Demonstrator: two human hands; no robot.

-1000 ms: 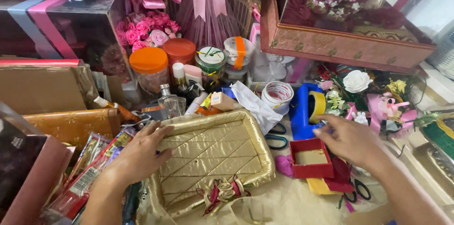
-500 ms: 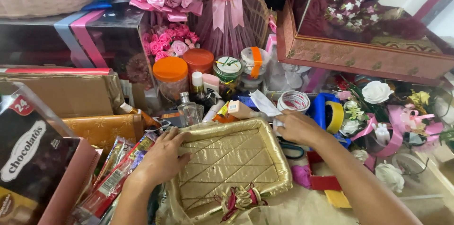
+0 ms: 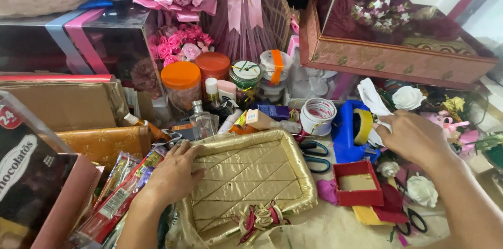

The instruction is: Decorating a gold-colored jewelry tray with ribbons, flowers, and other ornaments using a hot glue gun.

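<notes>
We see the tray [image 3: 246, 186] wrapped in glossy gold quilted satin; jars [image 3: 181, 89] clear plastic, matt orange lids.

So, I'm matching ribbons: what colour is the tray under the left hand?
Gold tray, diagonal quilted lines; head view shows it best.

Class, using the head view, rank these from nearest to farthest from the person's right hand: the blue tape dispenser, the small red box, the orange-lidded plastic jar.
1. Blue tape dispenser: just left of the right hand, nearly touching the fingers.
2. Small red box: below and left of the hand, toward the person.
3. Orange-lidded plastic jar: far left, at the back beyond the gold tray.
</notes>
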